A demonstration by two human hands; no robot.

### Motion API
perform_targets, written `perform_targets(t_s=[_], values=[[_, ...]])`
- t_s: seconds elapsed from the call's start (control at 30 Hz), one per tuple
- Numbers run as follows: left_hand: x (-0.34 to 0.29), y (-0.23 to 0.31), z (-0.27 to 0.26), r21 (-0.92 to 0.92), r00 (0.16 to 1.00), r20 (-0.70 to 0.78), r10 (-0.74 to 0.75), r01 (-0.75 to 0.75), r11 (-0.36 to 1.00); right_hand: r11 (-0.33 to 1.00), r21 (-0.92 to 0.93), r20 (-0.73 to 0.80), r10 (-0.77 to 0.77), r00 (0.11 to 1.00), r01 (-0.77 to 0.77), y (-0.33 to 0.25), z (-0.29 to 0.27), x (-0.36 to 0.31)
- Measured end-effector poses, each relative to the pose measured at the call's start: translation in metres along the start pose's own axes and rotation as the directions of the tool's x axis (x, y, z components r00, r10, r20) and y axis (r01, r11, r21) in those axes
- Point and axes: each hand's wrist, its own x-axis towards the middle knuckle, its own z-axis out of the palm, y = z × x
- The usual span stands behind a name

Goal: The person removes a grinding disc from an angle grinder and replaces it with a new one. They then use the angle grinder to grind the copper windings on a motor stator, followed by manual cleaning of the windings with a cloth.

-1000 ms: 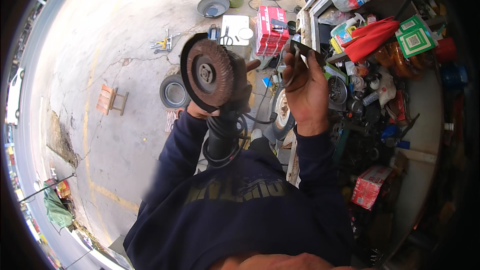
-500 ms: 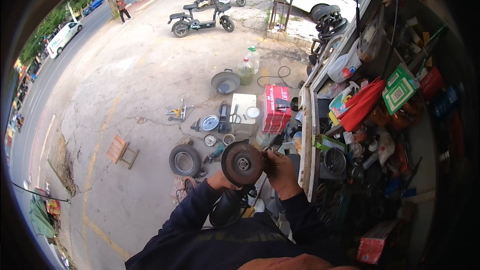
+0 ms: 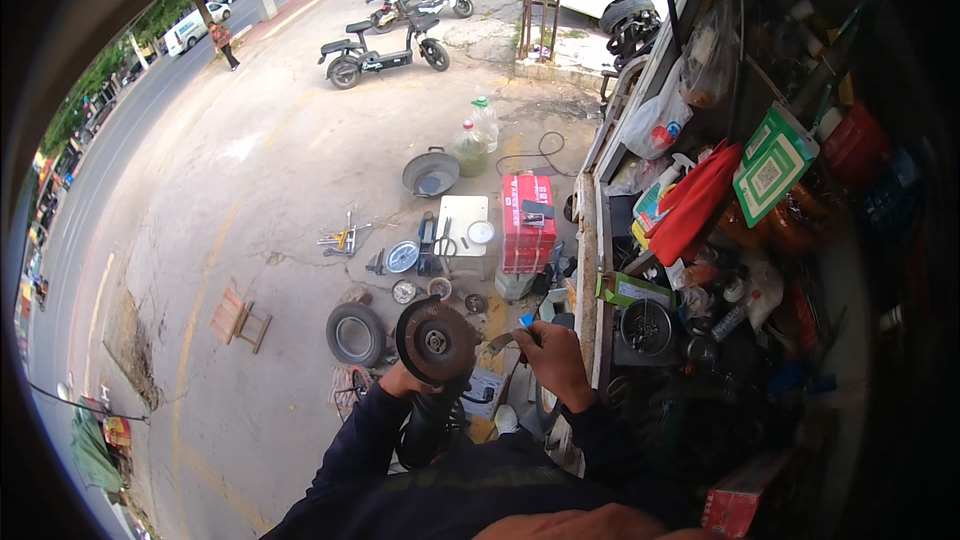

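In front of my body, a round dark brown disc [image 3: 436, 342] with a metal hub at its centre is held up, its face toward me. My left hand [image 3: 402, 380] is closed at its lower left edge; the fingers behind it are hidden. To the right of the disc, and apart from it, my right hand [image 3: 556, 360] pinches a small flat grey piece [image 3: 499, 342]. A bright blue bit [image 3: 526, 321] shows at the fingertips of that hand. A dark rounded thing [image 3: 428, 430] lies below the disc, partly covered by my left sleeve.
A small tyre [image 3: 356, 333] lies left of the disc. Beyond are a red carton [image 3: 528, 230], a grey basin [image 3: 431, 174], tools [image 3: 345, 237] and a wooden stool [image 3: 240, 318]. Cluttered shelving [image 3: 650, 325] stands to the right; an electric scooter [image 3: 385, 57] is parked farther off.
The disc has shifted left in view. My right hand, earlier at the disc's right edge, is now apart from it, and the blue bit has come into view. The whole view has turned slightly.
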Motion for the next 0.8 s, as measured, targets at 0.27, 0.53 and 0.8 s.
perform_targets(t_s=[0.27,0.53,0.8], values=[[-0.023,-0.035,-0.003,-0.047,0.977,-0.139,-0.163,0.158,0.986,0.689,0.609,-0.286,-0.272,0.919,0.393,-0.024,-0.184,-0.063],[-0.028,-0.037,0.008,-0.074,0.934,-0.212,-0.287,0.278,0.958,0.642,-0.426,-0.853,-0.519,-0.047,0.637,-0.096,-0.364,-0.086],[0.005,-0.027,0.011,-0.072,0.903,-0.222,-0.367,0.360,0.930,0.545,-0.317,-0.796,-0.598,0.094,0.776,-0.102,-0.585,-0.002]])
